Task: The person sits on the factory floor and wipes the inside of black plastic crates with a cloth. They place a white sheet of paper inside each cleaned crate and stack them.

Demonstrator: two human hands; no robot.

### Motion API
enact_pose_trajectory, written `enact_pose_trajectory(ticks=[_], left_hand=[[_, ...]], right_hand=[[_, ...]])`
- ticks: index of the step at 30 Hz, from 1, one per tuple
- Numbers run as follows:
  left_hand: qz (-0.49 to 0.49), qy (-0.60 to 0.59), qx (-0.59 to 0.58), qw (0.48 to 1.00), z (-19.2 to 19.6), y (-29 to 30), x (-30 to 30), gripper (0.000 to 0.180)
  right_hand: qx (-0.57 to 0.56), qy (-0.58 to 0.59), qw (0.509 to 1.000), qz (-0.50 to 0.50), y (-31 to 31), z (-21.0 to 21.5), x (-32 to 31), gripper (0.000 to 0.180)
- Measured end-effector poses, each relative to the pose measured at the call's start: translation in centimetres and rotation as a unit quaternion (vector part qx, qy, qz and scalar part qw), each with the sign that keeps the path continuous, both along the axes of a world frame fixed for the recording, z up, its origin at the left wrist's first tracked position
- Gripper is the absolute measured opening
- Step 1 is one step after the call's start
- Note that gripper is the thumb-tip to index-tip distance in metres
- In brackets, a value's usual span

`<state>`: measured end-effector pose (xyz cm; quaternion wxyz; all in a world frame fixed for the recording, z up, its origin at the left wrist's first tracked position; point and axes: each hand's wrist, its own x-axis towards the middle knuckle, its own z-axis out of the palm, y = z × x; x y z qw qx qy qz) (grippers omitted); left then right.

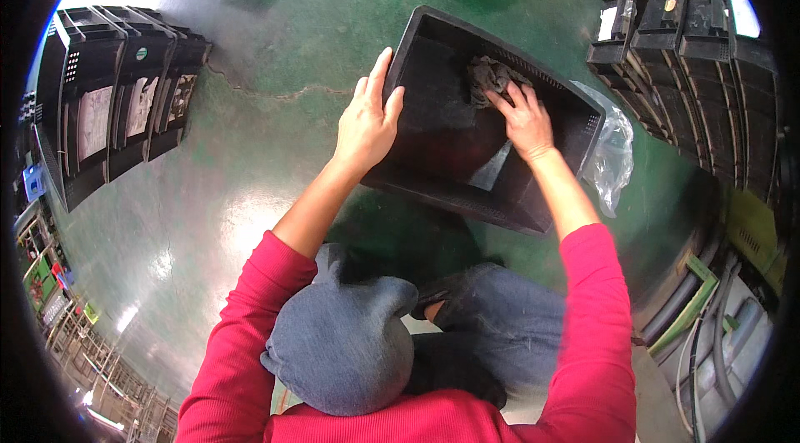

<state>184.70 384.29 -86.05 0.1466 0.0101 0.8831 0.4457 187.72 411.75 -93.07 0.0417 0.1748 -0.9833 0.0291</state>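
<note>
A black plastic crate (437,114) lies tilted in front of me, its open side facing me. My left hand (367,122) holds the crate's left end, thumb against the rim and fingers stretched along the outside wall. Inside the crate, my right hand (525,118) presses a crumpled grey rag (492,75) against the inner wall near the far side. The right fingertips rest on the rag, and part of it is hidden beneath them. A pale, shiny patch shows on the crate's inside, just left of my right wrist.
Stacked black crates (137,101) with worn paper labels stand on the left, and more crates (683,68) on the right. A clear plastic bag (612,147) lies by the crate's right end. Hoses and pipes (717,335) fill the lower right. The green floor (275,143) has a crack.
</note>
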Motion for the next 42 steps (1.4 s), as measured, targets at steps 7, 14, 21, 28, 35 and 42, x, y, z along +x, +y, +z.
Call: enact_pose_trajectory(ticks=[7, 14, 21, 28, 35, 42], left_hand=[[0.008, 0.025, 0.012, 1.000, -1.1, -0.2, 0.2, 0.055], [0.038, 0.033, -0.009, 0.999, -0.8, 0.0, 0.4, 0.055], [0.053, -0.003, 0.012, 0.999, -0.3, 0.2, 1.0, 0.055], [0.065, 0.020, -0.011, 0.998, -0.9, -0.2, 1.2, 0.055], [0.163, -0.018, 0.313, 0.935, -4.4, -5.0, 1.1, 0.043], [0.238, -0.080, 0.582, 0.773, -6.3, -7.4, 2.5, 0.036]], right_hand=[[-0.170, -0.214, 0.959, -0.072, -14.3, 1.5, -1.8, 0.040], [-0.086, -0.357, 0.928, 0.063, -11.1, 3.4, 1.4, 0.030], [0.003, -0.274, 0.938, -0.214, 2.8, 5.6, 0.4, 0.018], [0.012, -0.409, 0.909, -0.082, -14.1, 4.6, 1.8, 0.038], [-0.357, -0.149, 0.912, -0.132, -16.6, 9.7, 0.2, 0.027], [-0.250, -0.032, 0.963, 0.097, -24.7, 8.7, 4.2, 0.018]])
